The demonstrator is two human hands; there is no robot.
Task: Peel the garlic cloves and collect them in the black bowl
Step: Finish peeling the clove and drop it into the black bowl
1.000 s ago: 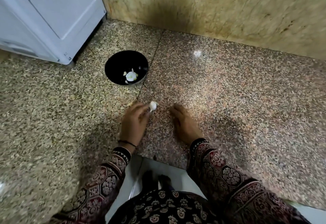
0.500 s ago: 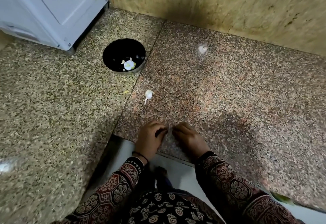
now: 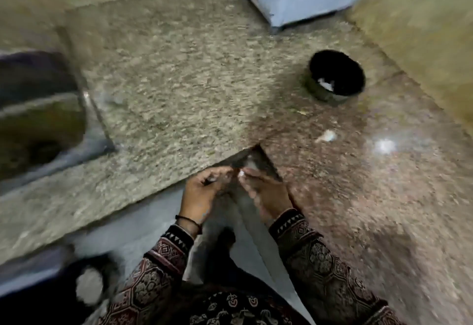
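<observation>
At the front edge of the speckled granite worktop [image 3: 179,94], a person's left hand [image 3: 204,191] and right hand [image 3: 266,196] meet fingertip to fingertip, curled fingers pinching a small white garlic clove [image 3: 241,173] (too blurred to give its axis). One hand should steady it while the other strips skin lengthwise. A second pale clove [image 3: 326,136] lies farther back, long axis across the worktop, thin end leftward, near the round black bowl [image 3: 314,88].
</observation>
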